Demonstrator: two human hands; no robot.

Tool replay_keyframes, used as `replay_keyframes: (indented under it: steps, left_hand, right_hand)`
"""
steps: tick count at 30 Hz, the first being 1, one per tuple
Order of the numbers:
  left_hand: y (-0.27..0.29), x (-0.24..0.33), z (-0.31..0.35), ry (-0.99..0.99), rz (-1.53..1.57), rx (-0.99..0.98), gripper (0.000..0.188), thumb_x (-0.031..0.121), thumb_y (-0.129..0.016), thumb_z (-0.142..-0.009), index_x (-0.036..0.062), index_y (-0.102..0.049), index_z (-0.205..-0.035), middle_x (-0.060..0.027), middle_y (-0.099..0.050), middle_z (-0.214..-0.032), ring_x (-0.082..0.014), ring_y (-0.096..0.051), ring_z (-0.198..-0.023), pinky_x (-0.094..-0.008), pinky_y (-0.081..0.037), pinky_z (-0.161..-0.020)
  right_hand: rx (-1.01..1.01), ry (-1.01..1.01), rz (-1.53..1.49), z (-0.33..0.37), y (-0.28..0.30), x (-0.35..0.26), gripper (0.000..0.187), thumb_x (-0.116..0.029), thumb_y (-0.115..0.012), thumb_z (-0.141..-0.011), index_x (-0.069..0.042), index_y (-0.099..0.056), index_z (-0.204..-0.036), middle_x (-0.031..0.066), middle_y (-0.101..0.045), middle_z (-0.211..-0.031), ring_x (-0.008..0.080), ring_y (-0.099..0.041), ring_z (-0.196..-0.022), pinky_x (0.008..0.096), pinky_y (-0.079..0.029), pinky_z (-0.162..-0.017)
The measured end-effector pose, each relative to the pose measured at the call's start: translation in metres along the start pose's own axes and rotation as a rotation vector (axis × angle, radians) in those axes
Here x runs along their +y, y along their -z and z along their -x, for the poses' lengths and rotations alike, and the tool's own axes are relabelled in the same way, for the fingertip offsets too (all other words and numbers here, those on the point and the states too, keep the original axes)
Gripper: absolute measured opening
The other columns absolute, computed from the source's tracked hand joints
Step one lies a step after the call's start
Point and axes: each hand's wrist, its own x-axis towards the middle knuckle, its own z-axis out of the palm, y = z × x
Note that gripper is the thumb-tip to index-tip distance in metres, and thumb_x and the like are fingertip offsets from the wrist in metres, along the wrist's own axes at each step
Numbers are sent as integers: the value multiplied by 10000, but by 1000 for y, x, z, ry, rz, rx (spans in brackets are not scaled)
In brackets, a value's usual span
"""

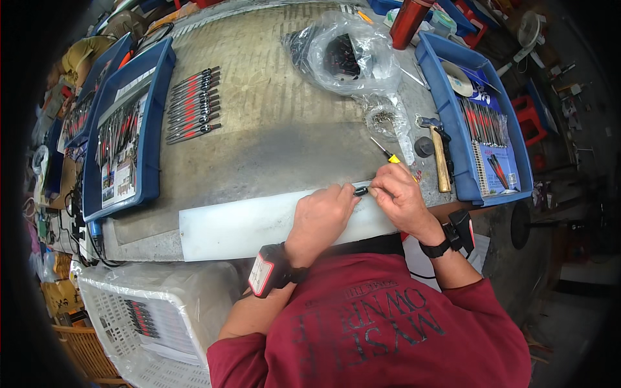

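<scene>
Nearest the person, off the board's near left corner, stands a white plastic basket (169, 296) lined with clear film, with more dark-and-red pieces laid in it, seemingly in reach of the left arm. The white board (239, 223) lies along the near table edge, probably as a clean, smooth surface to work over. Above its right half, the left hand (322, 215) pinches one end of a small black piece (361, 192), thumb and fingers nearly closed; the right hand (396, 197) has its fingertips drawn together on the other end. This two-sided hold likely steadies the piece; anything finer between the right fingertips cannot be made out. Just beyond the board's right end lie a yellow-handled screwdriver (393, 158) and a hammer (442, 161), perhaps set there for the right hand. Past that end, a blue tray (525, 182) holds slim tools; another blue tray (153, 171) lies beyond the board's left end. Farther beyond the left half, black-and-red tools (195, 107) lie in an even row, perhaps for easy counting. Farthest beyond its right half sits a clear plastic bag (310, 58) of dark pieces.
</scene>
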Motion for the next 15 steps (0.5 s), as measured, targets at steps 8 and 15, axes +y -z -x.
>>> replay_keyframes:
  steps: [8, 15]
  left_hand:
    - [-1, 0, 1, -14, -26, 1, 180, 181, -668, -808, 56, -562, -881, -72, -523, -663, -241, -587, -569, -354, -471, -478]
    - [-2, 0, 2, -33, -53, 5, 190, 177, -670, -801, 55, -558, -894, -65, -519, -662, -232, -585, -570, -349, -475, -476]
  right_hand:
    - [-29, 0, 35, 0, 2, -5, 73, -13, -608, -740, 5, -595, -809, 130, -549, -863, 293, -529, -839, 369, -427, -738]
    - [-72, 19, 68, -1, 3, -7, 56, -11, -604, -736, 6, -591, -788, 138, -550, -864, 304, -527, -830, 378, -424, -734]
